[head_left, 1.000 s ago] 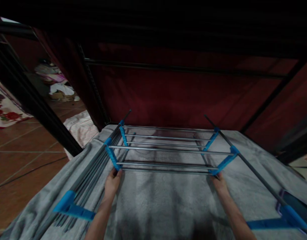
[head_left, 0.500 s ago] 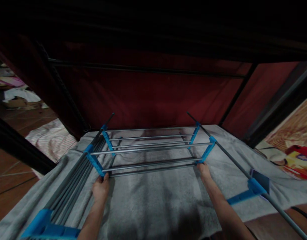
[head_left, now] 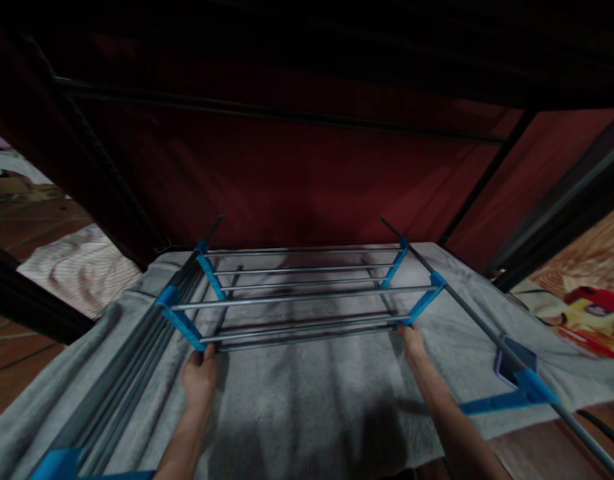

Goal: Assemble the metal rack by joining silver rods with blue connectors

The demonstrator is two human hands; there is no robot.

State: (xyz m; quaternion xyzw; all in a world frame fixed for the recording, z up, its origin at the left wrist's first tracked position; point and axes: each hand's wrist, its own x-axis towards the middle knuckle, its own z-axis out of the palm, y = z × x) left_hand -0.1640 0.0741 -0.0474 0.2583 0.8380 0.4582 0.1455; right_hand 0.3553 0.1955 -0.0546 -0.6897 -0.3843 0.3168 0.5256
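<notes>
A rack of grey metal tubes (head_left: 297,298) joined by blue plastic brackets lies on a grey blanket (head_left: 297,407). My left hand (head_left: 199,377) is closed on the lower end of the near left bracket (head_left: 184,328), thumb uppermost. At the opposite end, my right hand (head_left: 413,341) grips the foot of the near right bracket (head_left: 423,305). Its fingertips are partly hidden beneath the tube end. Long side tubes run toward me on both sides, and another blue bracket (head_left: 517,399) hangs on the right one.
Several loose grey tubes (head_left: 131,380) lie along the left. A phone-like dark slab (head_left: 517,360) rests on the blanket at right, with a red and yellow package (head_left: 599,320) beyond. Dark frame posts (head_left: 31,293) and a red panel (head_left: 297,180) enclose the space.
My view has shifted slightly, and the rack's near side looks a little wider and closer. Both hands keep their hold on the brackets. More of the phone-like slab shows beside the right tube.
</notes>
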